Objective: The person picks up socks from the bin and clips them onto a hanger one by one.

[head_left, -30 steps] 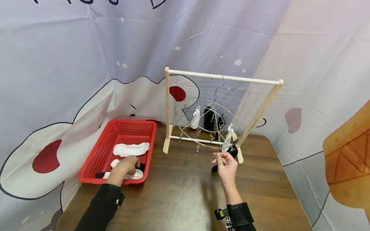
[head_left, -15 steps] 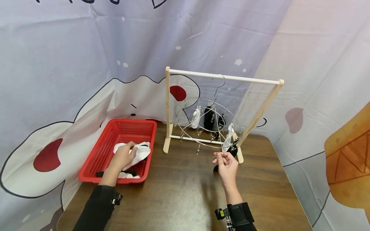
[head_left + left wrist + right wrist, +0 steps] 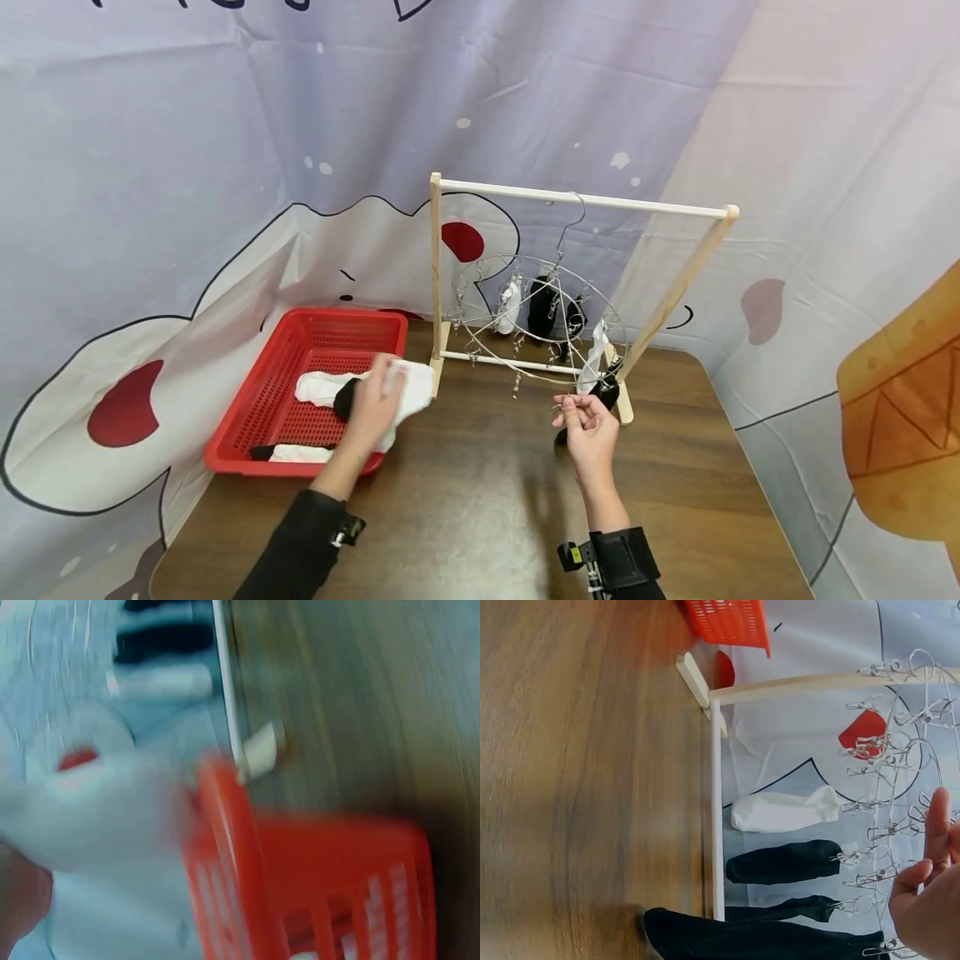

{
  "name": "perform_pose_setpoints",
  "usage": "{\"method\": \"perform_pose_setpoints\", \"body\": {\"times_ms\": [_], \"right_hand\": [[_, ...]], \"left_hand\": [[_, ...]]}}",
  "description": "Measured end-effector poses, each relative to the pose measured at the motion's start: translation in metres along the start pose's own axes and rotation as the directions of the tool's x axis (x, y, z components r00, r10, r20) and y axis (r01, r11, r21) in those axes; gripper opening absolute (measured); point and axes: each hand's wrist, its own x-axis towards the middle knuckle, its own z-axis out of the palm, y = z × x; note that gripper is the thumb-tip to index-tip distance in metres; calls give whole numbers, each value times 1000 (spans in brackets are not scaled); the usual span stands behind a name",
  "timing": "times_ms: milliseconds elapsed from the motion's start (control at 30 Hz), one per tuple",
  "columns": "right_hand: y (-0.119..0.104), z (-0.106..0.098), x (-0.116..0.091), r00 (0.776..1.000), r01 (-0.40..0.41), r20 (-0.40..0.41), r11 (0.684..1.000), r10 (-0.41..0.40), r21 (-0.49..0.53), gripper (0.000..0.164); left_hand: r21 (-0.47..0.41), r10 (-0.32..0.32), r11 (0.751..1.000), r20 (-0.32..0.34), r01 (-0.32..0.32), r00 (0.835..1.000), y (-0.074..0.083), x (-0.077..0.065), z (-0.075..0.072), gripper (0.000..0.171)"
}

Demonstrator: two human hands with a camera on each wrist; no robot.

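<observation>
Left hand (image 3: 375,404) is gripping a white cloth sock (image 3: 416,392), right hand (image 3: 592,433) apparently pinching a metal clip (image 3: 557,409); several socks (image 3: 784,811) are hanging, others (image 3: 318,388) remaining in the red plastic basket (image 3: 341,316).

A sideways view: brown worktop (image 3: 592,787) fills the left half. At lower right, the right hand (image 3: 934,889) has its fingers among a wire hanger's metal clips (image 3: 862,880). Clips hold a white sock (image 3: 784,812) and, lower in view, three black socks (image 3: 784,862) — the bottom one largest, overlapping the worktop. The socks' toes point left, towards a rack's white rail (image 3: 718,810). At top, part of a red basket (image 3: 731,626) shows near the rack's wooden foot (image 3: 693,679). Behind hangs a pale printed cloth (image 3: 780,739).
</observation>
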Motion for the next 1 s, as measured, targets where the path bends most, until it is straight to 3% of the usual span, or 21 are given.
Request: {"method": "perform_pose_setpoints", "body": {"times_ms": [67, 167, 300, 367, 467, 600, 667, 733, 833, 900, 1000], "right_hand": [[-2, 0, -1, 1000, 1, 8, 1000, -1, 6, 11], [-5, 1, -2, 1000, 6, 25, 1000, -6, 0, 12], [-10, 4, -3, 997, 32, 65, 999, -32, -8, 15], [-11, 4, -5, 996, 48, 82, 999, -48, -5, 14], [-11, 3, -6, 992, 83, 96, 997, -81, -12, 10], [-8, 0, -7, 983, 145, 121, 989, -142, -21, 8], [-7, 0, -7, 976, 177, 133, 984, -171, -30, 7], [-7, -1, -6, 971, 199, 141, 979, -192, -35, 8], [-6, -1, -5, 967, 220, 144, 974, -212, -46, 7], [-7, -1, -5, 966, 225, 142, 973, -216, -48, 7], [-7, -2, -4, 969, 219, 132, 974, -210, -58, 4]], "left_hand": [[7, 5, 1000, 120, -6, 993, 12, -7, 25, 22], [-39, -5, 999, 253, 15, 967, 24, -18, 63, 25], [-113, -42, 990, 329, 83, 943, 38, -29, 104, 25], [-174, -74, 974, 352, 143, 933, 45, -32, 118, 28], [-300, -148, 909, 417, 289, 897, 56, -37, 135, 32], [-427, -220, 779, 499, 459, 838, 68, -40, 146, 32], [-448, -215, 755, 522, 479, 826, 71, -40, 148, 31], [-439, -184, 777, 527, 450, 830, 74, -40, 147, 29], [-381, -95, 872, 483, 307, 870, 75, -39, 144, 22], [-334, -32, 922, 443, 198, 896, 73, -38, 143, 17], [-308, 18, 944, 417, 123, 909, 71, -38, 142, 13]]}}
